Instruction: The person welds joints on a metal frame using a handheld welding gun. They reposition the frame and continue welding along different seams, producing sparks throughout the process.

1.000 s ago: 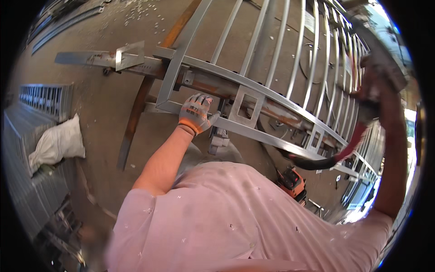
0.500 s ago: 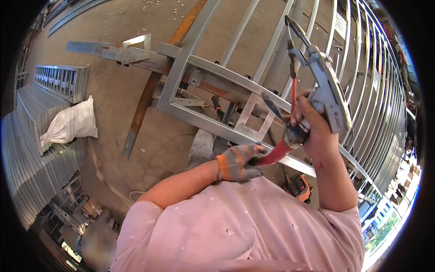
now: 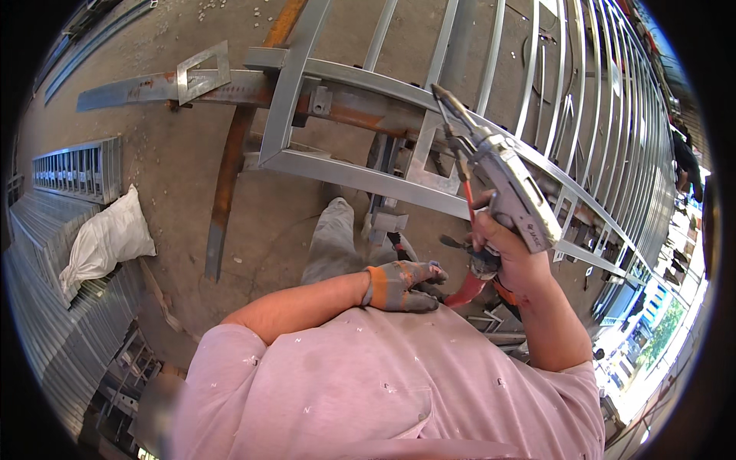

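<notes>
A grey welding gun [image 3: 515, 188] with a long pointed nozzle rises in front of me, aimed up and to the left over the metal frame [image 3: 368, 175]. My bare right hand [image 3: 502, 245] is wrapped round its lower grip. Below that hand a red curved tail [image 3: 469, 290] bends down toward my left hand [image 3: 402, 287], which wears a grey and orange glove. The left fingers curl at the end of the red tail, close to my shirt; their exact hold is partly hidden. Beneath the nozzle, a flat plate with a square opening [image 3: 431, 157] joins the frame.
Long parallel bars [image 3: 529, 73] stretch away to the right. Left of the frame lies a rusty beam [image 3: 230, 176] under another beam bearing an angled metal plate [image 3: 204, 73]. A white sack [image 3: 111, 238] rests on stacked corrugated sheets [image 3: 57, 307] at far left. My leg [image 3: 333, 239] shows below the frame.
The gun and my right hand have come lower and slightly left, nearer my body. My left hand stays near my shirt at the red tail. The view of the frame has shifted.
</notes>
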Tool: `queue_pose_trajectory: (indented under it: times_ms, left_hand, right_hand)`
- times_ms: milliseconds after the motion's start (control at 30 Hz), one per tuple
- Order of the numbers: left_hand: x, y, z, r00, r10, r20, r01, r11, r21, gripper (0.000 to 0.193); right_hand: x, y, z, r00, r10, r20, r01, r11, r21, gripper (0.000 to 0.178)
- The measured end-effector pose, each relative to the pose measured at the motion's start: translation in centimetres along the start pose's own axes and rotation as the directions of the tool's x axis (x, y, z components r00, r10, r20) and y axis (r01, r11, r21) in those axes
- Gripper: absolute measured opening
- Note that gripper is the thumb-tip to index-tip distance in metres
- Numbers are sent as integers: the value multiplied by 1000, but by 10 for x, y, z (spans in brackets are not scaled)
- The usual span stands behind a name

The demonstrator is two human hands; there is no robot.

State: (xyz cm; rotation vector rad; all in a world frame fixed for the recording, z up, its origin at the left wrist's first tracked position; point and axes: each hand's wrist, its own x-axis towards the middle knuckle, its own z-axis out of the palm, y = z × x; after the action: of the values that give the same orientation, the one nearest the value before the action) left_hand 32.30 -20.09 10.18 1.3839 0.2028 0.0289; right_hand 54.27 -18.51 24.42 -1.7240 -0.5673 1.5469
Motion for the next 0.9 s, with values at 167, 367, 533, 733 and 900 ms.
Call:
queue_pose_trajectory:
  times_ms: [167,367,533,733,900]
  left_hand:
    - [-14,-16,15,993,65,-95,-74,992,-98,58]
    - [-69,-17,7,933,-240,-270,185,959,-213,33]
    - [-129,2,-14,806,-351,-476,421,906,44,26]
    - [-168,15,-34,723,-446,-528,602,782,164,36]
    - [-191,16,-44,803,-297,-517,508,795,332,23]
  right_hand:
    - [35,6,29,994,55,97,-65,993,103,31]
    - [75,23,74,986,28,165,-87,926,366,29]
    - [88,47,117,980,8,197,-100,883,460,27]
    - [109,55,155,975,-5,221,-121,824,554,26]
    - [119,54,176,966,75,247,-195,841,505,33]
